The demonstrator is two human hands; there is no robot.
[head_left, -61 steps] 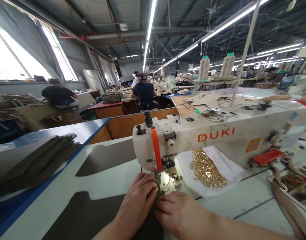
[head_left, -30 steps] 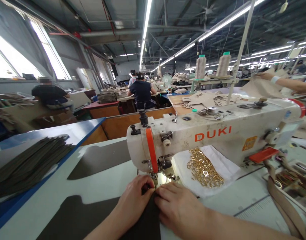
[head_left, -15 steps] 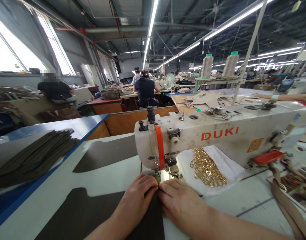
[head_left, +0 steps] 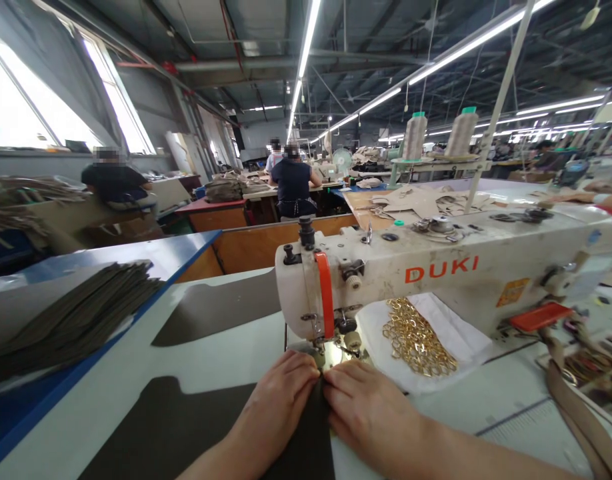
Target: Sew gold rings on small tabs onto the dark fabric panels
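Both hands meet just in front of the needle area of a white DUKI sewing machine (head_left: 376, 273). My left hand (head_left: 281, 393) has its fingers pressed together at the far edge of a dark fabric piece (head_left: 171, 427) lying on the machine table. Close beside it, my right hand (head_left: 366, 407) grips the same edge with curled fingers. The fingertips hide the spot under the presser foot, lit by a small lamp. A second dark fabric piece (head_left: 221, 307) lies flat left of the machine head.
Gold metal rings (head_left: 421, 340) lie on a white cloth (head_left: 463, 333) under the machine arm. A stack of dark fabric pieces (head_left: 81, 313) sits on a blue-edged table at left. A tan strap (head_left: 576, 413) hangs at right. Thread cones (head_left: 415, 137) and people (head_left: 293, 180) are behind.
The hands stay at the same fabric edge, with hardly any movement. The whole view has shifted slightly. At far right, another person's arm has drawn back toward the right.
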